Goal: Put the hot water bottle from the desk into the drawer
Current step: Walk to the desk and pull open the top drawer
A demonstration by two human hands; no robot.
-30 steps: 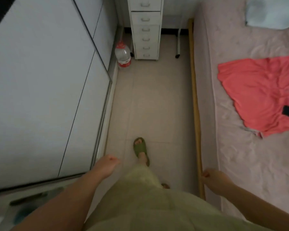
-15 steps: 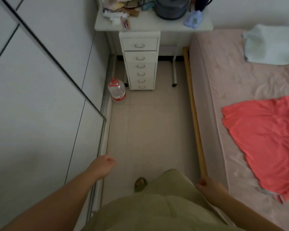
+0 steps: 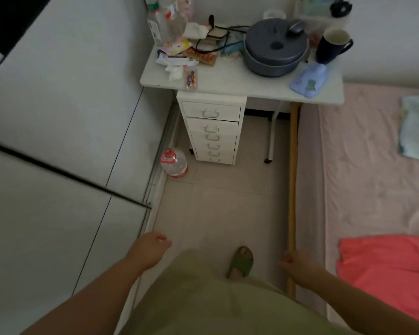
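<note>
Your left hand [image 3: 153,247] and right hand [image 3: 293,262], both loosely curled and empty, hang low; the bottle [image 3: 309,81] lies upper right on the desk [image 3: 240,83]

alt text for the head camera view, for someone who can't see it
A person walks, both hands empty, toward a cluttered white desk where a light blue hot water bottle lies beside a grey pot, above a closed drawer unit.
</note>
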